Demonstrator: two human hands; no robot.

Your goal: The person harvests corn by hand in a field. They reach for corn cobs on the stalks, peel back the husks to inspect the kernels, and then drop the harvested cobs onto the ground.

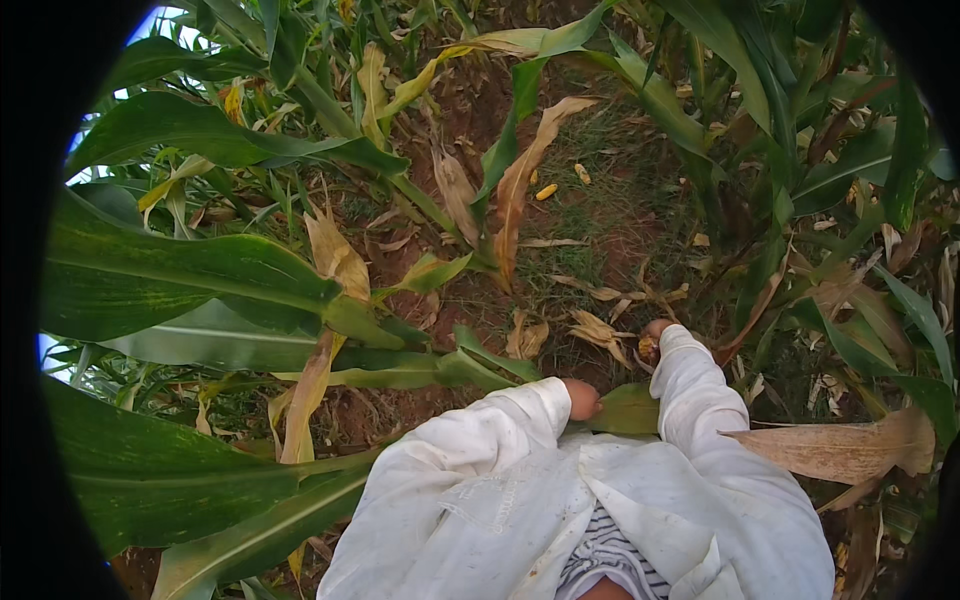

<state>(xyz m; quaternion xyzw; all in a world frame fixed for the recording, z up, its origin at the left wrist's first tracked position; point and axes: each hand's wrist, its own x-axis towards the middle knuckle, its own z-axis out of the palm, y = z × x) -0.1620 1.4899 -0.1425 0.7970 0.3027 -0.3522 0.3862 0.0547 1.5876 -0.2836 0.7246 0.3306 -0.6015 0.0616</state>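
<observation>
My right hand (658,329) reaches forward and low, mostly covered by its white sleeve. Its fingers are around a small ear of corn (647,347), whose yellow kernels show just below the hand. Closer to my body, my left hand (583,399) is bent inward beside a broad green corn leaf (626,410). Its fingertips point down, and I cannot see whether they hold anything. Dry, pale corn husks (598,330) lie on the soil just left of my right hand.
Corn stalks with long green leaves (202,270) crowd in from the left, and more plants (772,127) stand on the right. Husked yellow cobs (547,192) lie on the grassy reddish soil (622,247) ahead. A dry brown leaf (847,446) crosses near my right sleeve.
</observation>
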